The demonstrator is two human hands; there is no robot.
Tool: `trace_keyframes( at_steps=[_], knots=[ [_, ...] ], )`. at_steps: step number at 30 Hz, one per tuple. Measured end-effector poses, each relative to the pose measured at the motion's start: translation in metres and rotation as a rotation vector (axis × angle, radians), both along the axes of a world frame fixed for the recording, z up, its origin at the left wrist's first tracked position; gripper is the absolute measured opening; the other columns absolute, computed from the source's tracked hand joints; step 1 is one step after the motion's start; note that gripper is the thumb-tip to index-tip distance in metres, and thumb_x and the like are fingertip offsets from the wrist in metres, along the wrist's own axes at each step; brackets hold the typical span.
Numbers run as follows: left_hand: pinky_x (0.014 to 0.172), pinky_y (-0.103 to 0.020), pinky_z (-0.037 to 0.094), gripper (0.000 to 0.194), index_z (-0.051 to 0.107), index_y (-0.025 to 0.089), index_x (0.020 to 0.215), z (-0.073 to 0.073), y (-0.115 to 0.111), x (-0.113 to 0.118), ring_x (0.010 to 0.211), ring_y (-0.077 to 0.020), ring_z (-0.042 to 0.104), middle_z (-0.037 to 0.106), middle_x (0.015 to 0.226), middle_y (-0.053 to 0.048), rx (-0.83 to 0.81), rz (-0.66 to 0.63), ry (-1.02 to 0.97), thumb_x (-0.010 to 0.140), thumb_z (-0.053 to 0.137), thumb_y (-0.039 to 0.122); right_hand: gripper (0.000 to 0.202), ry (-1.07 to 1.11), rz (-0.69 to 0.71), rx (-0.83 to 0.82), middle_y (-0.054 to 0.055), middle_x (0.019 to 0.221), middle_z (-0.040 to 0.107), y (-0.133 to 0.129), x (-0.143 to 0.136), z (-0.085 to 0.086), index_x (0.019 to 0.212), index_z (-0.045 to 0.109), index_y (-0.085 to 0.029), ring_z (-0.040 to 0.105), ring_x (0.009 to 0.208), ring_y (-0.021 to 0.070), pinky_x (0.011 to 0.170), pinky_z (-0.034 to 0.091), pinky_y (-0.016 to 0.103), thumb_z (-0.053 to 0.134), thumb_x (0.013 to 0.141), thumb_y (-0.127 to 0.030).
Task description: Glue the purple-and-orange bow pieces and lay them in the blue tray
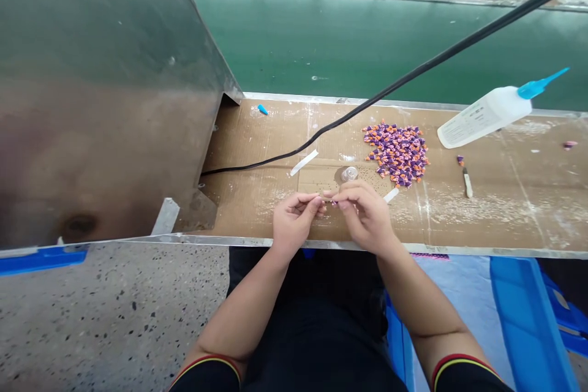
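My left hand (294,222) and my right hand (369,215) meet fingertip to fingertip over the front of the cardboard-covered bench. Both are closed in a pinch. A tiny purple-and-pink piece (334,203) shows at the fingertips of my right hand. Whatever my left fingers pinch is too small and covered to make out. Just beyond the hands stands a small clear round container (349,174). To its right lies a heap of small purple, orange and white pieces (397,153).
A white bottle with a blue nozzle (487,115) lies tilted at the right. Near it is a small knife-like tool (467,184). A black cable (316,135) crosses the bench. A large metal panel (105,98) borders the left, a green surface (321,43) the back.
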State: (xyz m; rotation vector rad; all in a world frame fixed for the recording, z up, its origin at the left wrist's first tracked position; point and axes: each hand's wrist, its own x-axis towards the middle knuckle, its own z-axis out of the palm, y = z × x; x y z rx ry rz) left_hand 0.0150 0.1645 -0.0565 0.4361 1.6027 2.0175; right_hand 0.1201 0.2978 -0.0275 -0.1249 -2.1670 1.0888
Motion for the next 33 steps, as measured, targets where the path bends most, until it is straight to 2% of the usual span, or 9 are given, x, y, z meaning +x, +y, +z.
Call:
trace_keyframes(
  at_steps=[5,8,12,15,19,22,25,28,33],
  knots=[
    [0.068,-0.024,0.064,0.028,0.087,0.021,0.104,-0.001,-0.004,0.004,0.068,-0.0137,0.072,0.08,0.086,-0.008,-0.047,0.006,0.18,0.092,0.083,0.046,0.016,0.059,-0.163,-0.125,0.006,0.101,0.076,-0.036,0.003,-0.028,0.107,0.068,-0.027,0.075,0.097,0.0206,0.083,0.064,0.039,0.055,0.106,-0.017],
    [0.07,-0.023,0.064,0.021,0.086,0.025,0.111,-0.003,-0.006,0.008,0.073,-0.013,0.072,0.078,0.095,-0.008,-0.06,0.038,0.305,0.095,0.079,0.037,0.016,0.071,-0.192,-0.213,0.006,0.101,0.074,-0.046,0.007,-0.037,0.108,0.068,-0.027,0.075,0.1,0.0208,0.085,0.065,0.039,0.055,0.107,-0.018],
    [0.074,-0.022,0.064,0.021,0.085,0.027,0.114,-0.009,-0.007,0.015,0.08,-0.0127,0.074,0.077,0.095,-0.006,-0.065,0.142,0.375,0.095,0.079,0.031,0.017,0.09,-0.149,-0.398,0.004,0.101,0.071,-0.055,0.011,-0.039,0.11,0.069,-0.029,0.076,0.104,0.0201,0.089,0.067,0.039,0.055,0.109,-0.019],
    [0.078,-0.023,0.065,0.017,0.086,0.027,0.107,-0.014,-0.006,0.018,0.086,-0.0144,0.077,0.08,0.095,-0.006,-0.041,0.214,0.347,0.091,0.084,0.029,0.015,0.122,-0.128,-0.528,0.003,0.102,0.069,-0.059,0.012,-0.038,0.109,0.069,-0.029,0.078,0.103,0.0194,0.094,0.068,0.041,0.056,0.11,-0.023],
    [0.081,-0.023,0.064,0.009,0.086,0.024,0.093,-0.015,-0.007,0.018,0.087,-0.0151,0.078,0.08,0.092,-0.006,-0.001,0.164,0.339,0.089,0.086,0.032,0.013,0.124,-0.125,-0.639,0.004,0.104,0.069,-0.062,0.014,-0.037,0.107,0.07,-0.028,0.08,0.099,0.0203,0.094,0.07,0.043,0.058,0.11,-0.032],
    [0.078,-0.025,0.066,0.021,0.084,0.021,0.092,-0.012,-0.009,0.02,0.083,-0.0163,0.078,0.08,0.089,-0.008,-0.006,0.103,0.203,0.092,0.084,0.042,0.012,0.117,-0.146,-0.641,0.005,0.106,0.072,-0.061,0.014,-0.038,0.108,0.071,-0.027,0.08,0.1,0.0213,0.084,0.07,0.039,0.06,0.109,-0.032],
    [0.07,-0.026,0.066,0.034,0.081,0.018,0.09,-0.007,-0.007,0.026,0.073,-0.0159,0.076,0.079,0.083,-0.007,0.017,0.086,-0.046,0.088,0.086,0.051,0.013,0.131,-0.279,-0.521,0.006,0.103,0.077,-0.06,0.013,-0.041,0.11,0.073,-0.026,0.078,0.095,0.0209,0.077,0.068,0.036,0.06,0.108,-0.029],
    [0.068,-0.021,0.063,0.037,0.081,0.019,0.087,-0.004,-0.003,0.032,0.069,-0.0126,0.074,0.078,0.081,-0.005,0.099,0.083,-0.268,0.077,0.096,0.051,0.013,0.161,-0.42,-0.374,0.006,0.098,0.078,-0.059,0.012,-0.044,0.111,0.075,-0.026,0.077,0.09,0.02,0.076,0.067,0.035,0.063,0.106,-0.025],
    [0.073,-0.022,0.061,0.036,0.083,0.021,0.082,-0.003,0.001,0.03,0.076,-0.0123,0.072,0.08,0.088,-0.006,0.148,-0.014,-0.47,0.068,0.101,0.049,0.019,0.229,-0.43,-0.253,0.004,0.099,0.081,-0.062,0.007,-0.043,0.114,0.077,-0.029,0.078,0.088,0.0196,0.073,0.066,0.033,0.069,0.1,-0.018]
  ],
)
